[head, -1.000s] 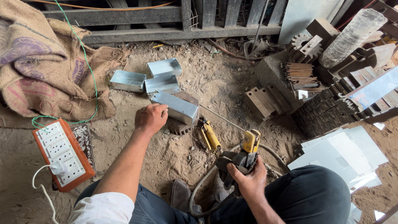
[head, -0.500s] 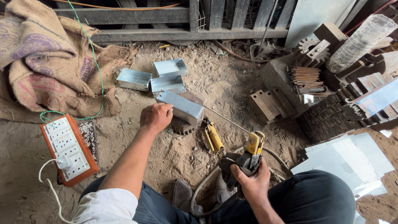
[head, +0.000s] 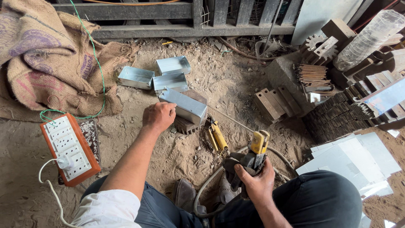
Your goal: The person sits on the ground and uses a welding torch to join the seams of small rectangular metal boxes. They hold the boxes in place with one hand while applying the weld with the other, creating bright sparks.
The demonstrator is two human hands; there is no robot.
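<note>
The folded sheet-metal box (head: 184, 105) is lying tilted across a dark ribbed block (head: 185, 124) just left of centre, and I'm watching the left hand (head: 158, 117) pressing on its near end from seven o'clock, fingers curled against the metal; I'm not able to tell whether they are gripping an edge or only bearing down. The right hand (head: 255, 182) is clenching a yellow-headed electrode holder (head: 258, 143) through a dark rag, at about five o'clock from the box, with a thick grey cable (head: 207, 190) looping away beneath it. I'm judging the risks from how it sits: the box is perching on a narrow support over loose sandy ground (head: 236, 84), so it could be rocking or sliding off if the pressing hand eases. Its cut edges are looking thin and sharp, and that hand is bare. The holder's jaws are hanging close to yellow-handled pliers (head: 217, 136) lying at four o'clock of the box, so a stray touch is looking possible. Three more galvanised boxes (head: 171, 74) are sitting at eleven o'clock, shiny, smooth, open-topped. Coarse brown burlap sacks (head: 46, 63) are heaping at nine o'clock, an orange-edged socket board (head: 69, 147) with a white plug is resting at eight, and flat pale metal sheets (head: 354, 158) are lying at four.
</note>
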